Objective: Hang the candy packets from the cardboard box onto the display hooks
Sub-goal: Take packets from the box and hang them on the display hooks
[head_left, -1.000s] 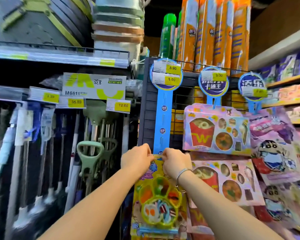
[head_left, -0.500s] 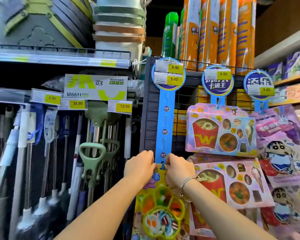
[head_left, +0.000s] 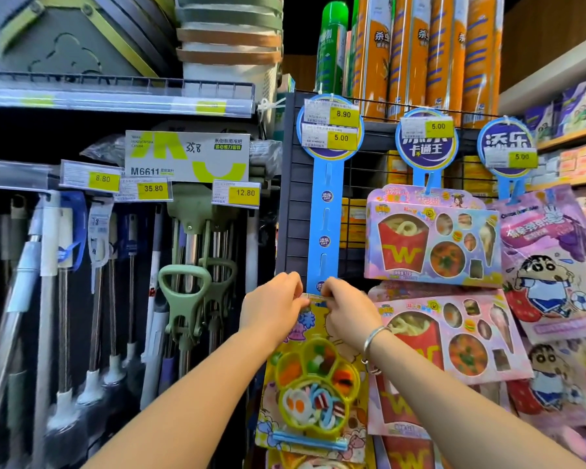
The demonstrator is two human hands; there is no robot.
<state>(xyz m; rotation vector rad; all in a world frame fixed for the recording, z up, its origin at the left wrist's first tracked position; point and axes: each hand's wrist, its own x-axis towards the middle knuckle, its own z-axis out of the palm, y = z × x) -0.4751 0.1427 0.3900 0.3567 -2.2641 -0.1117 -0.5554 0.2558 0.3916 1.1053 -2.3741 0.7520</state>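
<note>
Since a second ago the yellow candy packet has edged up to the foot of the blue display strip. The left hand and right hand each pinch its header, so hooking is underway. The fingers hide the hook, so it is perhaps not yet caught. Next, the hole needs seating, then letting go. The packet hangs upright, long axis vertical, header up.

A shop aisle.
Yellow price tags sit on shelf rails and blue hang strips; mops hang at left, spray cans stand above, candy packets hang at right.
</note>
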